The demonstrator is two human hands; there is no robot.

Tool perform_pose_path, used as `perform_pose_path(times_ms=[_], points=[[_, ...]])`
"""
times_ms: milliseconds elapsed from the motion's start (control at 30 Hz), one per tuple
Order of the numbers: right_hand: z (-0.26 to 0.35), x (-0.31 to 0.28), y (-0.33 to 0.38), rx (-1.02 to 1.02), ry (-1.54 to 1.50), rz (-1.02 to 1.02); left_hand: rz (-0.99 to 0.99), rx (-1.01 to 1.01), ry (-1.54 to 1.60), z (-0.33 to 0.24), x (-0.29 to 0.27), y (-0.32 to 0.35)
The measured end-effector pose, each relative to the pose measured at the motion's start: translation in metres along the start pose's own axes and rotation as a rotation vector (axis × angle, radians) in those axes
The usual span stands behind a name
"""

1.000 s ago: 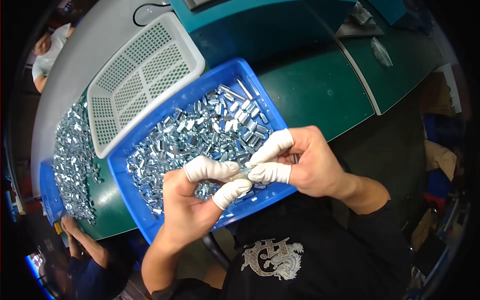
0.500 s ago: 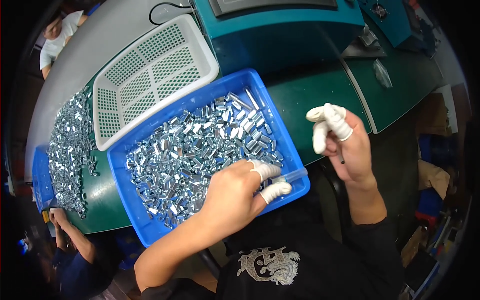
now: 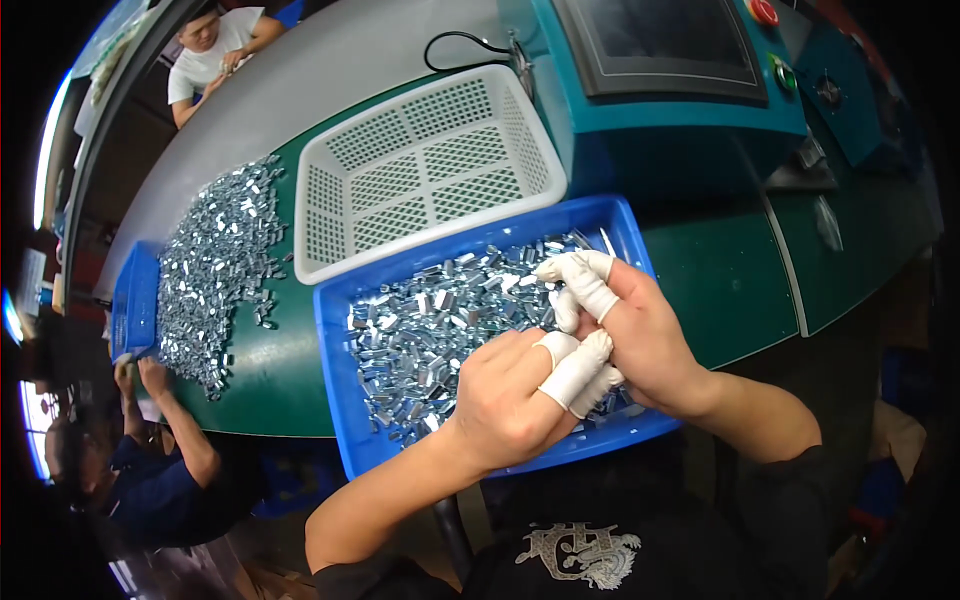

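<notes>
A blue tray on the green table holds several small shiny metal parts. Both my hands, with white finger cots on the fingertips, meet over the tray's right end. My left hand has its fingers curled, the covered tips pressed against my right palm. My right hand bends its covered fingers down onto the parts near the tray's far right corner. Whatever lies between the fingers of either hand is hidden.
A white perforated basket stands just behind the tray. Loose metal parts are heaped on the table at the left, beside a second blue tray. A teal machine stands behind. A co-worker's arm reaches in at lower left.
My right hand came down from the raised spot at the right and joined my left hand over the tray. My left hand pulled back slightly from the parts.
</notes>
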State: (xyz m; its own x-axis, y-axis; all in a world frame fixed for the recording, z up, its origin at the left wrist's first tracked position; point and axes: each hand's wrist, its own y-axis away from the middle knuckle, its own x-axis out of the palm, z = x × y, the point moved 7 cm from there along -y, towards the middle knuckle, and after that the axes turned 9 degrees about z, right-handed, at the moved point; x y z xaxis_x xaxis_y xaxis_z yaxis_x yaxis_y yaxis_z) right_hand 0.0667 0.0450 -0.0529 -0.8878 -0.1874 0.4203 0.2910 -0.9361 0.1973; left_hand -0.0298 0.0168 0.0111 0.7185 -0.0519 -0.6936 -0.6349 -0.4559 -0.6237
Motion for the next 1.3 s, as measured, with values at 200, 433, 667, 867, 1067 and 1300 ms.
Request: perform_pose_path(times_ms=[200, 433, 667, 867, 1067, 1300], points=[[-0.003, 0.016, -0.036, 0.111, -0.062, 0.085, -0.099, -0.200, 0.029, 0.048, -0.029, 0.011], [-0.006, 0.024, -0.052, 0.235, 0.151, 0.226, -0.397, -0.582, 0.512, 0.103, -0.044, 0.045], [-0.011, 0.024, -0.075, 0.216, 0.106, 0.252, -0.413, -0.606, 0.718, 0.112, -0.037, 0.048], [-0.010, 0.027, -0.083, 0.199, 0.011, 0.331, -0.357, -0.639, 0.696, 0.117, -0.034, 0.046], [-0.012, 0.019, -0.082, 0.207, -0.017, 0.402, -0.298, -0.586, 0.599, 0.112, -0.033, 0.039], [0.006, 0.014, -0.081, -0.047, 0.012, 0.265, -0.090, -0.582, 0.278, 0.117, -0.033, 0.044]])
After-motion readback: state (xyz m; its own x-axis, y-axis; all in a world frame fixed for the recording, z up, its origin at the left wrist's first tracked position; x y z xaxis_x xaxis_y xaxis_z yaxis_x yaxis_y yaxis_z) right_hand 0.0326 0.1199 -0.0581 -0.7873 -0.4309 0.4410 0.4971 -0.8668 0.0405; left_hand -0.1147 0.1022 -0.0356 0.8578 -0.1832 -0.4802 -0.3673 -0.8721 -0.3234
